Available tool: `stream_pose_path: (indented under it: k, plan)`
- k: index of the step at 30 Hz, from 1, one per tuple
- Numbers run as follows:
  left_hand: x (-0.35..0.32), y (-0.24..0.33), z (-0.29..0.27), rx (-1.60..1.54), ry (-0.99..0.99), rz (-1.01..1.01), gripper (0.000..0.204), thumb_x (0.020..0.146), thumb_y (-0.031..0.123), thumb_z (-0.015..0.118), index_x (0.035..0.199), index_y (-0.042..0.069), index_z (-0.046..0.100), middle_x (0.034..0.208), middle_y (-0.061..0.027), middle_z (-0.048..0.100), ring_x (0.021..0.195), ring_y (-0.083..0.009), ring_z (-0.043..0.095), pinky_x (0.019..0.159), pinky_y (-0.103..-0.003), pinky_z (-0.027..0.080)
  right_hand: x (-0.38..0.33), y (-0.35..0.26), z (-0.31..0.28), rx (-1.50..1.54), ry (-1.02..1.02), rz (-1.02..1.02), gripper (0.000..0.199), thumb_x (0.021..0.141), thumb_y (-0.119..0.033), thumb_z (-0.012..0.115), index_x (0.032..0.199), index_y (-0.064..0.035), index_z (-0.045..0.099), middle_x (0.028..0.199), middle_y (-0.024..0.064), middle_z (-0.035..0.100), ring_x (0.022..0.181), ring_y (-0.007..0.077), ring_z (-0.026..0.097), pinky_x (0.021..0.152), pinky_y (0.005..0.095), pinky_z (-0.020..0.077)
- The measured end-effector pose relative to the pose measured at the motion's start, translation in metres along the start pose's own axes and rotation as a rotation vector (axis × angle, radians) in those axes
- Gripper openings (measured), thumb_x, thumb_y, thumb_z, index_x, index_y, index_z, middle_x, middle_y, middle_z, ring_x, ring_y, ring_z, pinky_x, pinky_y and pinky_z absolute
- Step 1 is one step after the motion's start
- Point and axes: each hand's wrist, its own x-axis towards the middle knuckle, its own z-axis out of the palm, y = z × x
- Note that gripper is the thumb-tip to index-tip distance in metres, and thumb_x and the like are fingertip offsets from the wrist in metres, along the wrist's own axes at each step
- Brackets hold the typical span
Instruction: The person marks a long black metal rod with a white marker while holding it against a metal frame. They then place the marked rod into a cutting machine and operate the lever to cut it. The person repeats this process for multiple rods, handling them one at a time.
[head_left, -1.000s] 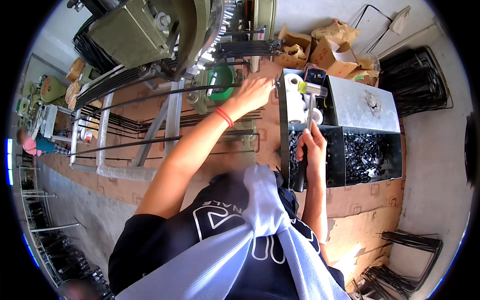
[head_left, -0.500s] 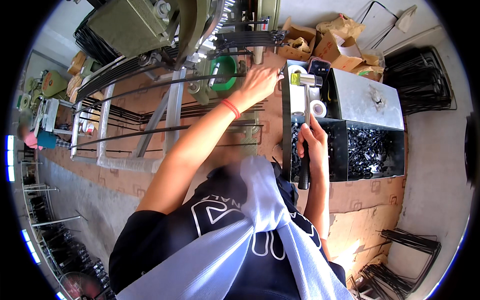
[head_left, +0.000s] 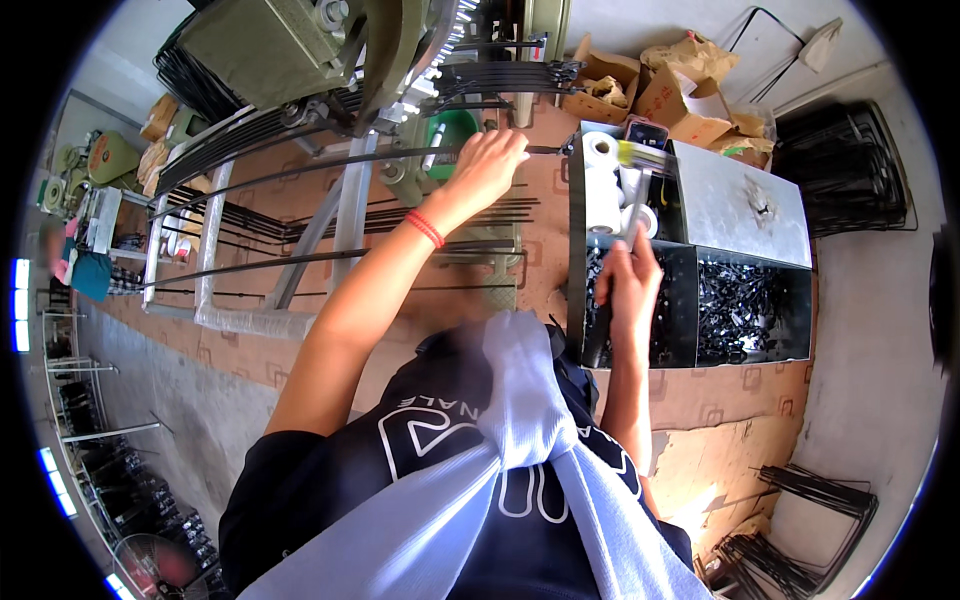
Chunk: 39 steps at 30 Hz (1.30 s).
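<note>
My left hand [head_left: 488, 165], with a red bead bracelet at its wrist, is closed round a long thin black rod [head_left: 390, 156]. The rod runs off to the left over a metal frame. Its right end carries a small black fitting [head_left: 568, 146] at the edge of the metal bin box. My right hand [head_left: 632, 275] grips a hammer [head_left: 638, 195] by its dark handle, over the box. Motion smears the hammer's head, which has a yellow-green face and a silver body; it is to the right of the fitting, apart from it.
The divided metal box [head_left: 692, 300] holds small black parts, white rolls [head_left: 602, 205] and a phone [head_left: 645, 130]. Cardboard boxes [head_left: 680, 105] stand behind it. A green machine [head_left: 270, 50] rises at upper left, beside a green bowl [head_left: 455, 140]. Rod bundles [head_left: 845, 165] lean at right.
My left hand has shifted left, away from the rod's end, uncovering the fitting. The hammer's head has swung right, away from the rod's end, and my right hand has turned with it.
</note>
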Motion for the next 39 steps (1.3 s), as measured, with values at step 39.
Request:
stream_pose_path:
  k: [39]
  plan:
    - [0.002, 0.026, -0.015, -0.150, 0.010, -0.103, 0.030, 0.080, 0.020, 0.061, 0.105, 0.005, 0.050, 0.096, -0.0106, 0.057, 0.092, -0.0273, 0.052, 0.076, -0.036, 0.039, -0.070, 0.001, -0.058, 0.105, -0.110, 0.274, 0.049, 0.090, -0.009, 0.043, 0.136, -0.0023, 0.028, 0.060, 0.0014, 0.042, 0.038, 0.0082, 0.037, 0.033, 0.0193, 0.0298]
